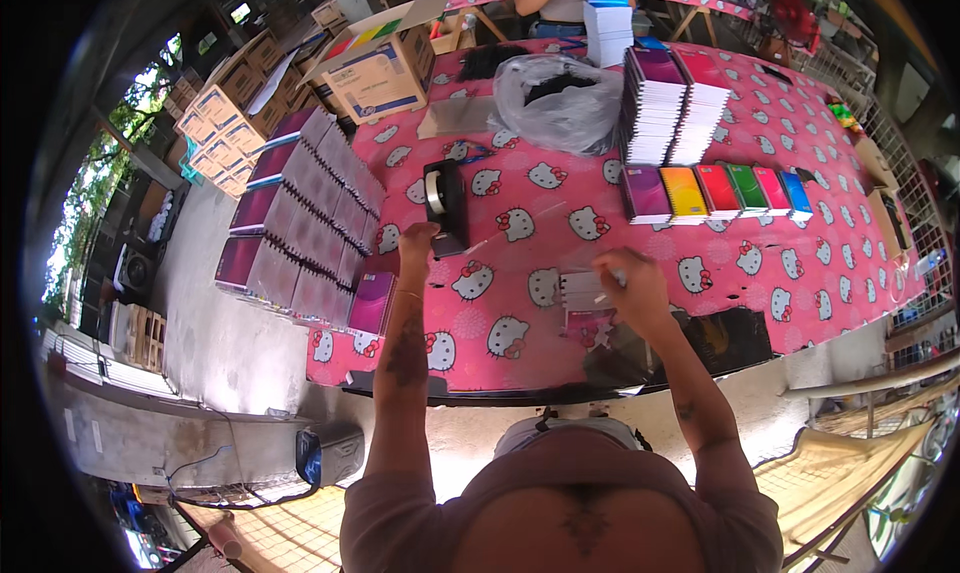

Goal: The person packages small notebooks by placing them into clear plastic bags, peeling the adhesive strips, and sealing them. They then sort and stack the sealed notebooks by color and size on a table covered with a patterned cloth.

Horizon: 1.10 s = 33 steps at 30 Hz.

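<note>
My left hand (419,238) is closed at the near end of a black tape dispenser (455,213), which carries a pale tape roll (434,191). To the right, my right hand (637,285) has its fingers curled in. What they pinch is too small to make out. Just beside and under it lies a whitish item (578,295) with a pink part, seemingly under clear plastic; its outline is blurred. Left of my left forearm, a purple spiral notebook (371,303) rests at the foot of tall stacks of spiral notebooks (300,218).
The pink cartoon-print tablecloth (515,338) bears a row of colourful notebooks (688,195), tall notebook stacks (672,108) and a clear plastic bag (560,113). An open carton (378,78) stands far left. A person (560,3) handles a blue-topped stack across the table. Black sheeting (730,343) covers the near edge.
</note>
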Available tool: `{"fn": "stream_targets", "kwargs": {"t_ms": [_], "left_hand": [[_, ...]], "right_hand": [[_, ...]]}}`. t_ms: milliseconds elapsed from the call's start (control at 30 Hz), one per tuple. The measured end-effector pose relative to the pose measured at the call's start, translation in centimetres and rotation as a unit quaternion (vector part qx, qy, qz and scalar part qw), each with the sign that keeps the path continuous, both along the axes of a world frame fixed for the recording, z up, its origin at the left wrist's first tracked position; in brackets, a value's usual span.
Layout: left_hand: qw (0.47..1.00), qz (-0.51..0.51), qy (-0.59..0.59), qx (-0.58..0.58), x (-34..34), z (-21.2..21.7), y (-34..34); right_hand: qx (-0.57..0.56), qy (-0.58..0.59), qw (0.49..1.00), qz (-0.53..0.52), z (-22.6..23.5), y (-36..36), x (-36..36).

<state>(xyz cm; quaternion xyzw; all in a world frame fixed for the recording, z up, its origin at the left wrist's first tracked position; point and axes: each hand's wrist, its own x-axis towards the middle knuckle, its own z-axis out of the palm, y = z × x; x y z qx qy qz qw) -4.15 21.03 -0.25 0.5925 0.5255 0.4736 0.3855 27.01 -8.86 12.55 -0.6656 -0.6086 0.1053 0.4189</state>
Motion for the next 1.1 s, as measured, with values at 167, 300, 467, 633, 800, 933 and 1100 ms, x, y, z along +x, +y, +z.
{"fn": "stream_targets", "kwargs": {"t_ms": [167,300,467,633,800,933,1100], "left_hand": [[0.939,-0.074,-0.244,-0.232,-0.5,-2.9,-3.4],[0.858,0.097,0.489,0.121,-1.5,0.4,-3.2],[0.888,-0.448,-0.094,0.035,4.4,5.9,-9.4],[0.825,-0.564,-0.036,0.001,11.0,11.2,-14.1],[0.785,-0.599,0.064,0.144,11.7,11.6,-12.0],[0.795,-0.579,0.080,0.161,13.7,12.8,-13.4],[0.764,-0.520,0.154,0.350,16.7,11.5,-14.9]], "right_hand": [[0.050,-0.173,0.983,-0.021,2.9,-1.3,-3.4],[0.016,-0.213,0.977,0.001,1.6,-1.0,-5.0],[-0.033,-0.241,0.970,-0.012,1.1,-0.9,-5.2],[-0.030,-0.234,0.972,0.011,0.9,0.0,-5.1],[0.004,-0.168,0.985,-0.032,3.1,-2.7,-3.2],[-0.009,0.047,0.999,-0.026,-3.4,-4.7,1.5],[0.025,-0.109,0.988,0.108,-6.3,-3.9,0.8]]}}
